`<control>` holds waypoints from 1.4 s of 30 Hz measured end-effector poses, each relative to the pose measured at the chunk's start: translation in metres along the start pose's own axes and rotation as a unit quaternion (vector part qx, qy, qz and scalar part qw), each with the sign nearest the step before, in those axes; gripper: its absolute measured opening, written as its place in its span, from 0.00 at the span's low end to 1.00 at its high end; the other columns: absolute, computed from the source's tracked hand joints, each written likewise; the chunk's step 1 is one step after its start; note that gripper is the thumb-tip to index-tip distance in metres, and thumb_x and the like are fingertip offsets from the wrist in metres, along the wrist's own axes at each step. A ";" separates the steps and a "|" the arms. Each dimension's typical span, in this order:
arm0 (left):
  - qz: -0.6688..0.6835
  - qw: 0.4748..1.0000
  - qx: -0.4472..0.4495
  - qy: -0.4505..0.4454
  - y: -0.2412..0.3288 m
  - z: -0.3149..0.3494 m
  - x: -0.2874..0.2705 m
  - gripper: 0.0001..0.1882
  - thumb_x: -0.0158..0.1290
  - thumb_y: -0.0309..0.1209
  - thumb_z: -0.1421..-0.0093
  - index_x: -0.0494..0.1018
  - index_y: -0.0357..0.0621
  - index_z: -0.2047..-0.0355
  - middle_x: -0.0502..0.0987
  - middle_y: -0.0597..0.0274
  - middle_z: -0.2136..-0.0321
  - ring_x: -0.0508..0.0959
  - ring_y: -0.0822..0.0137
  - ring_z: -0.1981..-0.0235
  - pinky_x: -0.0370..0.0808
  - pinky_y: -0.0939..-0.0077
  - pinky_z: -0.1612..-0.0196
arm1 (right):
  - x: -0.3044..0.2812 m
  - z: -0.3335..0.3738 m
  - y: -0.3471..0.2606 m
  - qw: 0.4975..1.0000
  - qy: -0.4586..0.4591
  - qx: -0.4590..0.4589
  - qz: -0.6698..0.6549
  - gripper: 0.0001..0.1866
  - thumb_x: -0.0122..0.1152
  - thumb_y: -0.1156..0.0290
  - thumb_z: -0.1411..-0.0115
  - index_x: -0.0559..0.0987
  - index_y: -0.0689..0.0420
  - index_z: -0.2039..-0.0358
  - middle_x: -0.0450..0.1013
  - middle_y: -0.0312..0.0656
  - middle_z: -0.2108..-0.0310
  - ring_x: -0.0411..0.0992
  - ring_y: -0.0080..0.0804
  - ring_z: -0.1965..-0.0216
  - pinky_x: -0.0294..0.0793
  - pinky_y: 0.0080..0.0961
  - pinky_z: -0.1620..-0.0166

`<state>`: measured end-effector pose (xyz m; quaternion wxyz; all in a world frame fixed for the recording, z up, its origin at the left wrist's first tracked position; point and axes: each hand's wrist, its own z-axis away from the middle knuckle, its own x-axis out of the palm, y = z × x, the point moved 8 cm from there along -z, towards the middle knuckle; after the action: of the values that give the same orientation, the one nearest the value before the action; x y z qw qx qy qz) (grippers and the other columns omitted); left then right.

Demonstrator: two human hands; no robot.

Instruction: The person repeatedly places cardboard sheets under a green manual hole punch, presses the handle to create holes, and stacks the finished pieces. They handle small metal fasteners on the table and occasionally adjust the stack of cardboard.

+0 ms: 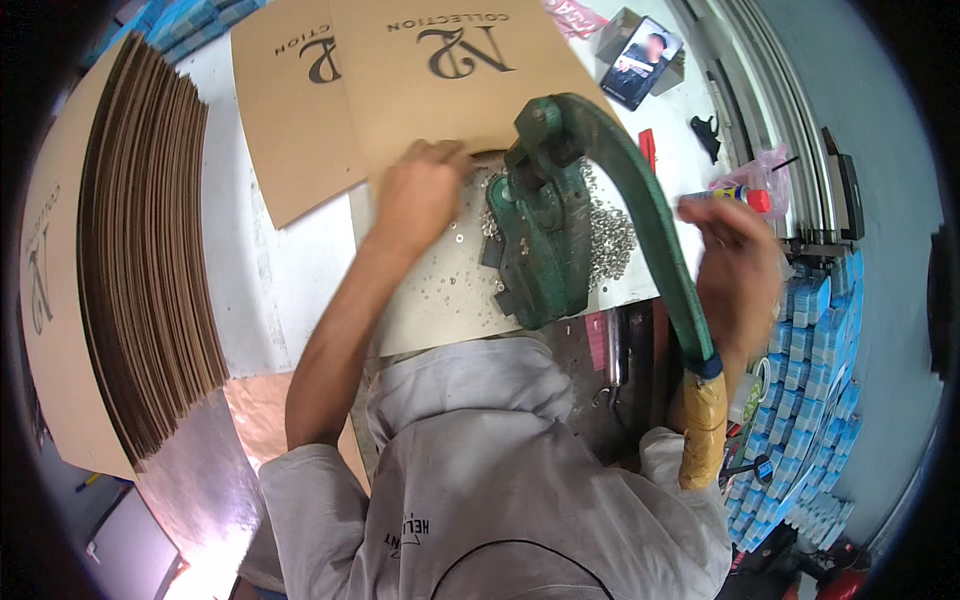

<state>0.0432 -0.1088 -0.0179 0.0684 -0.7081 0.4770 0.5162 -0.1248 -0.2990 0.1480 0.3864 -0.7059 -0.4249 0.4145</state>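
A green hand-lever press (545, 245) stands on the table, its long lever (640, 190) arching toward me and ending in a yellow-taped handle (703, 430). My left hand (425, 190) is closed with bent fingers at the near edge of a brown cardboard sheet (440, 100), left of the press head. Printed dark lettering marks this sheet, which overlaps a second cardboard sheet (290, 130). My right hand (735, 260) is to the right of the lever, slightly blurred, fingers apart and holding nothing visible. The lever hides part of that wrist.
Small metal eyelets (610, 245) lie heaped and scattered around the press. A tall stack of cardboard sheets (155, 250) stands at left. A picture-fronted box (643, 62), a red-capped tube (740, 195) and a black clip-like item (706, 137) lie at the far right. Blue-wrapped packs (800, 400) are piled beside the table.
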 end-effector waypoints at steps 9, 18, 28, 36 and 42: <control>0.280 0.830 -0.216 0.432 -0.047 0.030 -0.099 0.09 0.52 0.27 0.26 0.77 0.33 0.55 0.81 0.61 0.67 0.77 0.74 0.69 0.72 0.82 0.66 | 0.000 0.022 0.236 0.950 -0.060 0.088 0.294 0.15 0.67 0.76 0.47 0.86 0.64 0.57 0.77 0.54 0.65 0.78 0.51 0.62 0.76 0.40 0.59; 0.516 0.734 -0.362 0.254 -0.033 0.046 0.003 0.13 0.59 0.30 0.30 0.76 0.31 0.54 0.82 0.57 0.67 0.81 0.74 0.73 0.81 0.80 0.68 | 0.004 0.015 0.211 0.934 -0.061 0.059 0.346 0.06 0.62 0.77 0.33 0.84 0.64 0.60 0.80 0.46 0.67 0.80 0.35 0.65 0.78 0.32 0.58; 0.073 0.987 -0.110 0.094 -0.024 0.043 -0.070 0.15 0.67 0.35 0.39 0.81 0.39 0.57 0.86 0.53 0.62 0.85 0.53 0.65 0.83 0.60 0.56 | -0.013 0.015 0.231 0.926 -0.099 0.164 0.325 0.06 0.56 0.78 0.31 0.81 0.63 0.58 0.76 0.35 0.68 0.72 0.20 0.66 0.74 0.23 0.59; -0.006 0.993 -0.023 -0.113 -0.055 0.015 -0.013 0.18 0.59 0.31 0.34 0.72 0.48 0.45 0.79 0.53 0.45 0.79 0.45 0.43 0.80 0.46 0.44 | 0.050 -0.008 0.201 0.982 -0.093 0.162 0.037 0.14 0.68 0.74 0.34 0.80 0.63 0.50 0.80 0.37 0.58 0.76 0.22 0.57 0.76 0.25 0.55; -0.067 0.994 0.034 -0.085 -0.028 0.010 0.002 0.17 0.54 0.28 0.34 0.71 0.50 0.45 0.76 0.58 0.39 0.76 0.49 0.38 0.81 0.47 0.43 | 0.065 0.002 0.244 0.966 -0.115 0.232 -0.023 0.32 0.74 0.72 0.41 0.73 0.62 0.38 0.74 0.45 0.42 0.75 0.33 0.45 0.74 0.34 0.40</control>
<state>0.0580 -0.0893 -0.0355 0.1671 -0.6894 0.4378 0.5524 -0.0393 -0.3218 -0.0881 0.4974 -0.5345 -0.3744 0.5716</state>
